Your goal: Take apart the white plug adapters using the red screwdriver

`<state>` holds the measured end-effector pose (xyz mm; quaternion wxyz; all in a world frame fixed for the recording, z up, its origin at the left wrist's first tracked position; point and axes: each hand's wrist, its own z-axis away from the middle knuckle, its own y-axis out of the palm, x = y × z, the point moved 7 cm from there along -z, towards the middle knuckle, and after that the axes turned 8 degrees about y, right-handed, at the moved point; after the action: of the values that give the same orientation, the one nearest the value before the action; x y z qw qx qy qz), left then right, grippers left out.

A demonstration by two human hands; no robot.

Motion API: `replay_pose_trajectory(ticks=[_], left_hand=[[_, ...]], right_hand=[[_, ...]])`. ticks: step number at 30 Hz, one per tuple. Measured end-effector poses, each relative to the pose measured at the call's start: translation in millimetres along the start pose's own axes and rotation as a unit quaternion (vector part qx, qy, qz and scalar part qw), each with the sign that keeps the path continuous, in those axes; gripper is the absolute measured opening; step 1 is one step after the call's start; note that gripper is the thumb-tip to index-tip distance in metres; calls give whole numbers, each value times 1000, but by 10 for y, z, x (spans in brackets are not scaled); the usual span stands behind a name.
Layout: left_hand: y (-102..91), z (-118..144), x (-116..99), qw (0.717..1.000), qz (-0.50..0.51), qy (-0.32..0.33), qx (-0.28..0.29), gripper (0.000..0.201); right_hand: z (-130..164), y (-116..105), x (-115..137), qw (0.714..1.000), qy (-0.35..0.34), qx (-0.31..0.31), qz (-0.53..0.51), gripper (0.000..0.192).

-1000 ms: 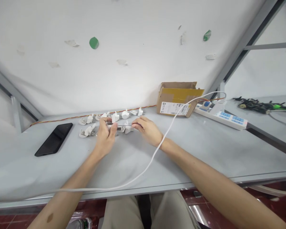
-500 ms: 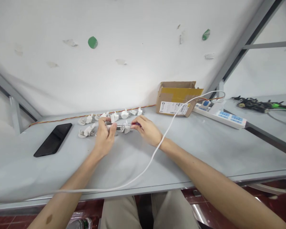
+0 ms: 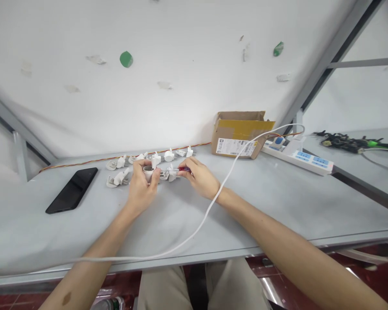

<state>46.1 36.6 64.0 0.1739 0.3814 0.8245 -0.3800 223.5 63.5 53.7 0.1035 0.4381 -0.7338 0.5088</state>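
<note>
My left hand (image 3: 141,186) is closed around a white plug (image 3: 148,169), with the thumb on its near side. Part of that plug is covered by the fingers. In my right hand (image 3: 203,178) is a screwdriver (image 3: 184,169) with a red handle, pinched between thumb and fingers. Its thin metal shaft points left and reaches the plug by my left thumb; the exact contact at the tip is too small to make out. Several more white plugs lie behind and beside my hands, among them an upright one (image 3: 169,155) and a tilted one (image 3: 119,178).
A black phone (image 3: 73,190) lies at the left. Behind my right hand stands an open cardboard box (image 3: 236,133), with a white power strip (image 3: 299,158) to its right. A white cable (image 3: 203,221) crosses over my right wrist. Twisted wires (image 3: 80,162) run along the wall.
The plug in my left hand has turned slightly, showing more of its rounded opening. The screwdriver's red handle shows a little more between my right fingers. Both hands stay nearly in place.
</note>
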Motion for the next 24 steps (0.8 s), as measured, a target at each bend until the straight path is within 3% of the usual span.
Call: replay_pose_trajectory(ticks=[4, 7, 10, 16, 21, 24], left_hand=[[19, 27, 31, 1000, 28, -1, -4, 34], [68, 53, 80, 994, 105, -17, 6, 30], [52, 53, 95, 986, 165, -17, -20, 30], [-23, 21, 91, 993, 113, -10, -43, 24], [-83, 13, 43, 996, 65, 16, -57, 17], [-82, 16, 39, 997, 59, 19, -55, 15]], right_hand=[[2, -16, 26, 1000, 4, 0, 27, 21], [15, -9, 37, 1000, 16, 0, -7, 16], [21, 10, 33, 999, 27, 0, -43, 17], [11, -16, 61, 999, -7, -17, -29, 4], [23, -14, 101, 1000, -22, -2, 12, 21], [32, -4, 103, 1000, 2, 8, -8, 17]])
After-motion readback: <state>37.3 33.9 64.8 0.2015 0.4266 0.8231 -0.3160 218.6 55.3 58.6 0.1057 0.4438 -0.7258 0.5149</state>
